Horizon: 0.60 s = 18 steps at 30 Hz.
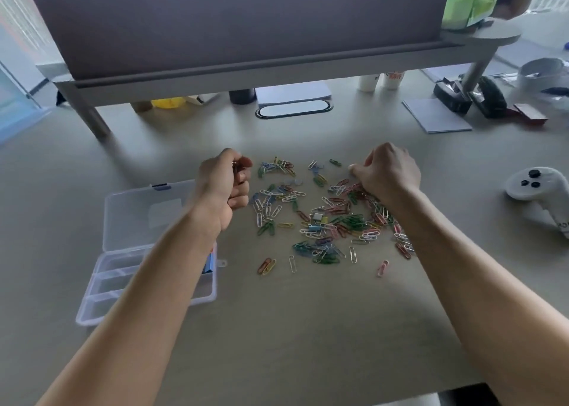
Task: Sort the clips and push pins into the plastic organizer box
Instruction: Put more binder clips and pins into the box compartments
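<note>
1. Coloured clips (323, 218) lie scattered across the grey surface (308, 328), between the two hands; a few small flat pieces among them may be pins, too small to tell.
2. Head view: the left hand (226, 184) is curled, its grip closed on what look like a few silvery clips at the fingertips.
3. The right hand (389, 171) rests over the pile's far right edge, fingers bent down onto clips; whether its grip has one pinched, I cannot tell.
4. The clear box (129, 251) sits open just left of the pile, partly under the left forearm, something blue in one compartment.
5. Judged step: gathering clips by kind. Next, the left hand likely needs to carry its handful over a compartment and release it.
</note>
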{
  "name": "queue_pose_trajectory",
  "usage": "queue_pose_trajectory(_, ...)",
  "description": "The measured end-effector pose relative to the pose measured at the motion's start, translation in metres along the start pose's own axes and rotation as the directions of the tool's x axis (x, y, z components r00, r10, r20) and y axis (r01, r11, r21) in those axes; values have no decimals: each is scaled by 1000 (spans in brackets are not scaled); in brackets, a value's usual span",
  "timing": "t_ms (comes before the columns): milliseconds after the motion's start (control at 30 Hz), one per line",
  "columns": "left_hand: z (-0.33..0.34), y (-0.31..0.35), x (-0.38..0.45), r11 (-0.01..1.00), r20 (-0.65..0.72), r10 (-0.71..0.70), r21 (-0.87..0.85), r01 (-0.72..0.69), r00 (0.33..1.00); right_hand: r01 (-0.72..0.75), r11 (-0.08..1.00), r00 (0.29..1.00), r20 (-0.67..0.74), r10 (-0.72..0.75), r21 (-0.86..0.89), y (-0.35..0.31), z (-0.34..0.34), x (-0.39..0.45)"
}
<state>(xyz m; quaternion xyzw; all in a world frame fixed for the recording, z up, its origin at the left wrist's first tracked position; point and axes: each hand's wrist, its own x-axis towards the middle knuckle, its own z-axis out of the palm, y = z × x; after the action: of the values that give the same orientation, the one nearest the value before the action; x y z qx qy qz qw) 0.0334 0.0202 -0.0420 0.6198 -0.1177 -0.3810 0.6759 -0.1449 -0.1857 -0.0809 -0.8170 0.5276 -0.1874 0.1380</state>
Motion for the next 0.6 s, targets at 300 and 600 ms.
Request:
queue_pose_trajectory(300,-8,-9,-21,929,98,97,348,-126,990,-53,999,998,36,53,3,-3,0,-9)
queue_pose_trajectory(600,11,-38,-35,674,227,289,642,-366,930,34,987,999,36,-40,158,-7,-13,-30)
